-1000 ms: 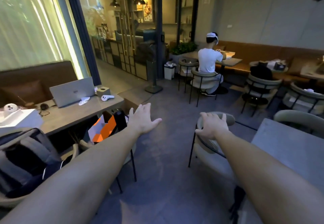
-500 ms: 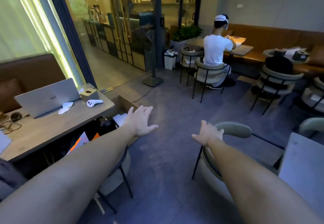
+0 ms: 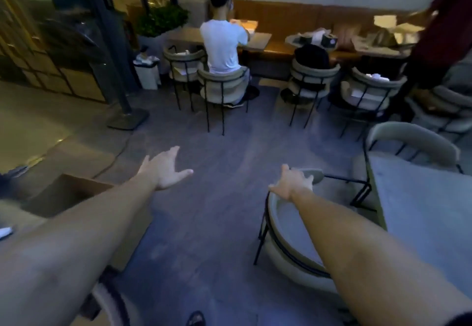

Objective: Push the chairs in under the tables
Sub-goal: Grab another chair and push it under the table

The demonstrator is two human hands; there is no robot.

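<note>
A cream padded chair (image 3: 288,236) with a black metal frame stands at the lower right, its seat turned toward the grey table (image 3: 421,210) on its right. My right hand (image 3: 291,184) lies over the top of its curved backrest, fingers wrapped on the rim. Over the bare floor my left hand (image 3: 166,170) hovers open with fingers spread, holding nothing. A second cream chair (image 3: 408,136) stands at the table's far side.
A cardboard box (image 3: 69,193) sits at the left, and part of another chair (image 3: 112,300) shows under my left arm. A person in a white shirt (image 3: 222,45) sits at the back tables among several chairs. A person in dark red (image 3: 439,32) stands at the upper right.
The view has swung right and downward, so the laptop table has left the picture. My right hand stays on the chair's backrest. My left hand stays open in the air.
</note>
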